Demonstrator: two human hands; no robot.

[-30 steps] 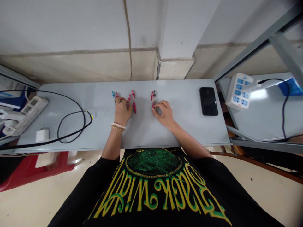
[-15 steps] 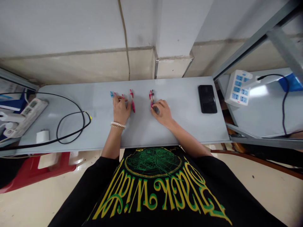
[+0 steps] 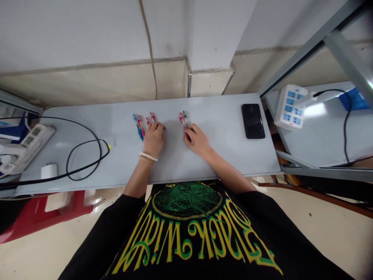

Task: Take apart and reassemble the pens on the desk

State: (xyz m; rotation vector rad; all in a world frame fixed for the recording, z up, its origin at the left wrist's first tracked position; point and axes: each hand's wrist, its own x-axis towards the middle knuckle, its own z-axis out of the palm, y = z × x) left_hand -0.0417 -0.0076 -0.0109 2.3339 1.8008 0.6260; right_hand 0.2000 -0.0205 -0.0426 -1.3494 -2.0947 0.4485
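Observation:
Several pens lie in two groups on the grey tabletop (image 3: pixel 175 163). To the left, a blue pen (image 3: pixel 139 130) and a pink pen (image 3: pixel 141 123) lie side by side. My left hand (image 3: pixel 154 138) is beside them, its bent fingers closed over more pink pens (image 3: pixel 152 116), whose lower parts it hides. My right hand (image 3: pixel 198 142) pinches the lower ends of a red pen (image 3: pixel 181 118) and a dark-tipped clear pen (image 3: pixel 185 116), which lie close together. Its fingertips cover where they meet the pens.
A black phone (image 3: pixel 253 121) lies toward the table's right end. On the left are a looped black cable (image 3: pixel 100 155), a white charger (image 3: pixel 49 170) and a power strip (image 3: pixel 32 146). Another white power strip (image 3: pixel 290 107) is beyond the metal frame. The wall (image 3: pixel 110 81) borders the back edge.
My left hand has shifted right, uncovering the blue pen and a pink pen and covering the lower part of another pink pen. My right hand stays at its pens, whose tops lean slightly more left.

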